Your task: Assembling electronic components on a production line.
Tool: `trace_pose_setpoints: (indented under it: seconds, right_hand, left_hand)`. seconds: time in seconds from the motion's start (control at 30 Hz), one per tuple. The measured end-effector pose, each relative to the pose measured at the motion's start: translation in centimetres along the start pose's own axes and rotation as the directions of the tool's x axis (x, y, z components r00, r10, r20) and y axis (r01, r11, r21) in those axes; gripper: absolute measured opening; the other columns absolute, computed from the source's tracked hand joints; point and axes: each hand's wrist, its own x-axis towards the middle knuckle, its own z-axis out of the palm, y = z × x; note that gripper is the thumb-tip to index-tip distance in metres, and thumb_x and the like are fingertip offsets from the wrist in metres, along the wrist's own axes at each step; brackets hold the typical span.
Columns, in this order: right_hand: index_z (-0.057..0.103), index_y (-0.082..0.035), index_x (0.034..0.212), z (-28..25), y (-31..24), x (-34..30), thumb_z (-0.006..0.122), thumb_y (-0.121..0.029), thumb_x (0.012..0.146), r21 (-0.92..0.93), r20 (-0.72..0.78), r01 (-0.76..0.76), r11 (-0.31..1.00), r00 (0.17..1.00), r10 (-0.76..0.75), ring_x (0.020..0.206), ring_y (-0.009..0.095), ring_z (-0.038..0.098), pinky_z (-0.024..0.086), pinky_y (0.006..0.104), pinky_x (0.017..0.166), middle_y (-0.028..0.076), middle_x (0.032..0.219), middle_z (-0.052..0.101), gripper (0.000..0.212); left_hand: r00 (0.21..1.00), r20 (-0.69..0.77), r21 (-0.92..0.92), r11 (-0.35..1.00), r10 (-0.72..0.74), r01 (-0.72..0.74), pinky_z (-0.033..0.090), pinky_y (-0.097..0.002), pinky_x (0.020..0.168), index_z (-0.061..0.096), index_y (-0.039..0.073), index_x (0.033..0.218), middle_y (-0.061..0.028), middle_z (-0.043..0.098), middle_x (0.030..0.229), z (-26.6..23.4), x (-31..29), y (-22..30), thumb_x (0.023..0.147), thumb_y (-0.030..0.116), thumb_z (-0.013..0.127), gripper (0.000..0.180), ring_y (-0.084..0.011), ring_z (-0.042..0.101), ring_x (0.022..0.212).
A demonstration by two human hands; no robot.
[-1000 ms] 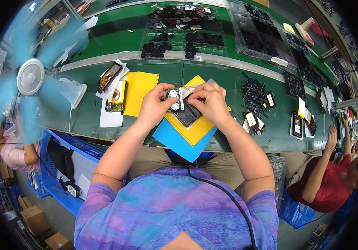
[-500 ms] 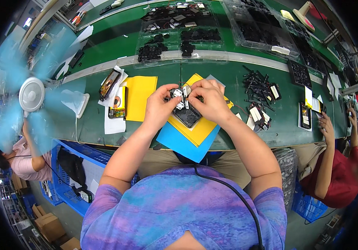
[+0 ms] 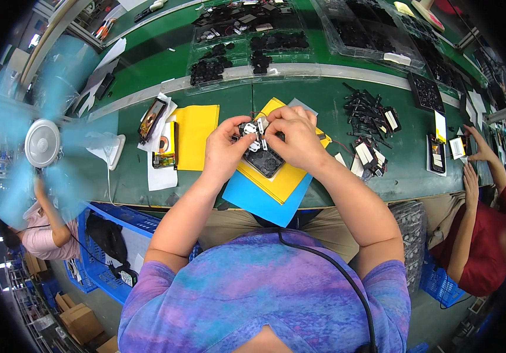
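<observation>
In front of me, a small black electronic housing (image 3: 263,164) with white parts (image 3: 253,136) on its upper end lies tilted on a yellow sheet (image 3: 285,191). My left hand (image 3: 223,149) is closed on the housing's left upper side, thumb against the white parts. At the upper right side, my right hand (image 3: 296,141) is closed with thumb and fingertips pressed together by a narrow white strip. Whether a small piece sits between those fingertips is hidden. Under the yellow sheet a blue sheet (image 3: 265,201) sticks out toward me.
Left are another yellow sheet (image 3: 199,141), two opened devices (image 3: 165,150) on white paper and a spinning blue fan (image 3: 42,143). Black strips (image 3: 366,115) and wired parts (image 3: 368,157) lie right. Trays of black parts (image 3: 253,44) stand behind. Co-workers sit either side.
The whole view has shifted slightly. My hands stay on the housing with nearly the same grip. At the right, the co-worker's hands have moved, one now reaching beside a small white piece.
</observation>
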Motion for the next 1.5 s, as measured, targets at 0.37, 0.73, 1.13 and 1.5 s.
trace_pose_setpoints:
  seconds: [0.37, 0.73, 1.13, 1.5]
  right_hand:
    - [0.069, -0.010, 0.076, 0.0, -0.7, -0.1, 0.073, -0.015, 0.078, -0.062, -0.031, 0.020, 0.998, 0.999, -0.022, 0.107, 0.025, 0.055, 0.031, 0.0451, 0.101, 0.002, 0.110, 0.066, 0.006]
    - [0.069, -0.011, 0.073, 0.3, -0.9, -0.2, 0.075, -0.012, 0.075, -0.032, -0.080, -0.032, 0.999, 0.996, 0.030, 0.107, 0.025, 0.056, 0.031, 0.0452, 0.102, 0.001, 0.107, 0.067, 0.006]
    - [0.071, -0.009, 0.069, 0.1, -0.9, 0.1, 0.074, -0.012, 0.074, -0.010, -0.075, 0.028, 1.000, 0.997, -0.029, 0.110, 0.025, 0.056, 0.030, 0.0490, 0.102, 0.003, 0.112, 0.067, 0.006]
    - [0.068, -0.010, 0.073, -0.2, -1.5, 0.0, 0.075, -0.009, 0.075, -0.169, -0.065, 0.151, 0.974, 0.984, -0.164, 0.114, 0.025, 0.057, 0.029, 0.0495, 0.107, 0.003, 0.118, 0.066, 0.007]
  left_hand:
    - [1.000, -0.010, 0.012, 1.000, -0.004, 0.005, 0.050, -0.0216, 0.068, 0.066, 0.003, 0.123, -0.0004, 0.069, 0.086, 0.4, -0.3, 0.0, 0.086, 0.001, 0.075, 0.038, -0.0051, 0.062, 0.078]
    - [1.000, -0.026, 0.022, 1.000, -0.008, 0.008, 0.048, -0.0204, 0.069, 0.064, 0.001, 0.123, -0.0002, 0.067, 0.087, 0.7, -0.5, -0.1, 0.087, -0.003, 0.073, 0.037, -0.0053, 0.061, 0.079]
    - [0.999, -0.050, 0.007, 1.000, 0.019, -0.019, 0.049, -0.0207, 0.066, 0.067, 0.004, 0.121, 0.0003, 0.069, 0.084, 1.0, -0.6, -0.2, 0.086, 0.002, 0.076, 0.036, -0.0042, 0.062, 0.076]
    - [0.999, -0.036, -0.063, 0.997, -0.037, 0.034, 0.049, -0.0206, 0.068, 0.067, 0.002, 0.123, -0.0003, 0.072, 0.084, 0.7, -0.5, -0.6, 0.086, 0.003, 0.076, 0.037, -0.0038, 0.062, 0.076]
